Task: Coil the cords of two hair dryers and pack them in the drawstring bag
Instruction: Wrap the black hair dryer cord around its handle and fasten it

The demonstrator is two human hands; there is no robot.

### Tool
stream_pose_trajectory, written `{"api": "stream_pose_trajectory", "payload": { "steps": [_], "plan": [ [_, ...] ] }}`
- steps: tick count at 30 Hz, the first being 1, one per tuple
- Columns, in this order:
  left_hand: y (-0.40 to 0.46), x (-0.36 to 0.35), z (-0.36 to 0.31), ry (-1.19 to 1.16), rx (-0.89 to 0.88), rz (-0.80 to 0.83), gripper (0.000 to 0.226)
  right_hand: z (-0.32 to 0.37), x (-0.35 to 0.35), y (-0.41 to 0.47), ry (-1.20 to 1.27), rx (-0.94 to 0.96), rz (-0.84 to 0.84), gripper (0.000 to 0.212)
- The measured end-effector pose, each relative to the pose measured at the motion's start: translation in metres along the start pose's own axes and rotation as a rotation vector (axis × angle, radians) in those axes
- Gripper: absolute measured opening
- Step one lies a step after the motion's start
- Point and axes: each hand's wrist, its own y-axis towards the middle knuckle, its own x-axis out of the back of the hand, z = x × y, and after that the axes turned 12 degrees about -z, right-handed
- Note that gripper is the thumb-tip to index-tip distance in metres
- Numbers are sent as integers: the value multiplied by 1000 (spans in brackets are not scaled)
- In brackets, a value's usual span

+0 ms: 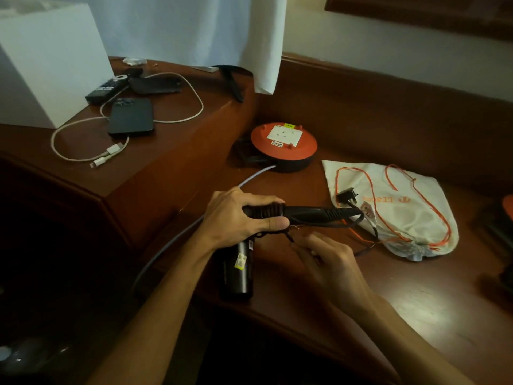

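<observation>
- The right hand (330, 262) is nearest, low and right of centre, fingers drawn together in a pinch on the thin black cord (327, 223) just below the dryer's handle.
- At about 10 o'clock from it, the left hand (238, 215) is clamped around the black hair dryer (305, 212) at the ribbed part of the handle, thumb along the underside; the handle points toward 3 o'clock and the barrel hangs down toward 6 o'clock, over the front edge of the wooden desk (416, 301).
- The cord loops past the handle's end toward 3 o'clock, and its plug (345, 196) lies on the white drawstring bag (422, 218).
- The bag lies flat on the desk at 3 o'clock from the hands, orange drawstring (369, 182) sprawled loosely over it, gathered mouth toward the near edge.
- Beyond the hands at 12 o'clock sits a round orange extension reel (283, 145), a grey cable (249, 180) running from it toward 7 o'clock behind the left wrist.
- Farther off at 10 o'clock, on a raised ledge, lie a dark phone (131, 116), a white charging cable (177, 118) and a white box (47, 62).
</observation>
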Motion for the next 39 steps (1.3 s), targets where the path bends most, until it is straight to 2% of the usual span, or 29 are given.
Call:
{"api": "stream_pose_trajectory", "payload": {
  "steps": [2, 5, 9, 11, 13, 17, 20, 23, 26, 31, 33, 39],
  "plan": [
    [0, 1, 2, -20, -18, 3, 54, -10, 0, 6, -2, -61, 57, 12],
    [-1, 2, 5, -74, -45, -8, 54, -24, 4, 16, -79, -181, 340, 38],
    [-3, 5, 8, -40, -117, 47, 50, -53, 13, 51, -114, -371, 573, 17],
    [-3, 5, 5, 22, -132, 93, 51, -62, 16, 78, -123, -413, 668, 27],
    [-4, 4, 0, 125, -173, 140, 53, -61, 17, 100, -113, -377, 717, 40],
    [-4, 0, -7, 252, -187, 225, 48, -51, 18, 117, -25, -409, 727, 42],
    [-7, -6, -16, 329, -178, 193, 41, -39, 23, 129, 80, -487, 683, 26],
    [-7, -7, -20, 337, -133, 155, 48, -21, 29, 138, 168, -509, 654, 12],
    [-3, -8, -24, 338, -145, 202, 46, -1, 32, 138, 117, -403, 670, 27],
    [5, -7, -29, 329, -125, 283, 46, 13, 33, 128, 60, -275, 623, 26],
    [5, -5, -26, 288, -93, 252, 40, 17, 34, 125, 9, -233, 599, 26],
    [0, -7, -20, 239, -65, 133, 42, 19, 48, 123, -217, -100, 551, 11]
  ]
}}
